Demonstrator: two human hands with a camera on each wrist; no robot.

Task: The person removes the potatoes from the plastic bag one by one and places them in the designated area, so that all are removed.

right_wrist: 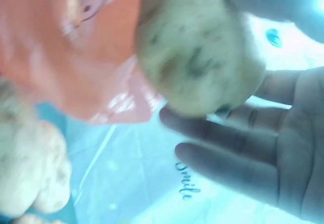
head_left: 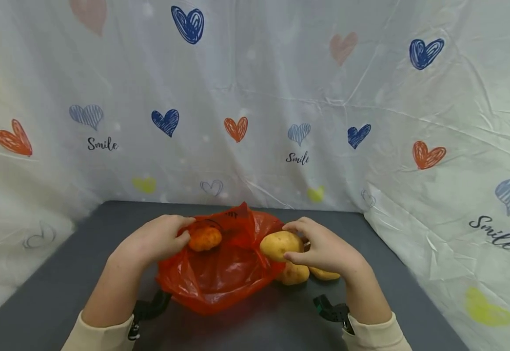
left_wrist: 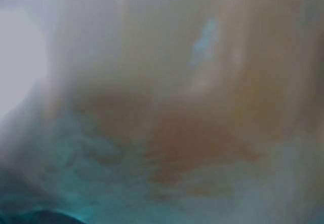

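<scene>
My right hand (head_left: 325, 246) grips a pale yellow potato (head_left: 279, 246) between thumb and fingers, above the right rim of a red plastic bag (head_left: 220, 273). The right wrist view shows the same potato (right_wrist: 197, 46), dark-spotted, with the lower fingers spread beneath it. At the bag's left edge, my left hand (head_left: 158, 239) pinches the plastic, holding the mouth wide. One potato (head_left: 205, 239) appears inside the bag, tinted orange, near the left fingertips. The left wrist view is too blurred to make out the grip.
Just right of the bag, a potato (head_left: 293, 274) and another, partly hidden potato (head_left: 324, 274) lie on the dark grey table (head_left: 264, 321). A white sheet (head_left: 255, 97) printed with hearts hangs behind and around the table.
</scene>
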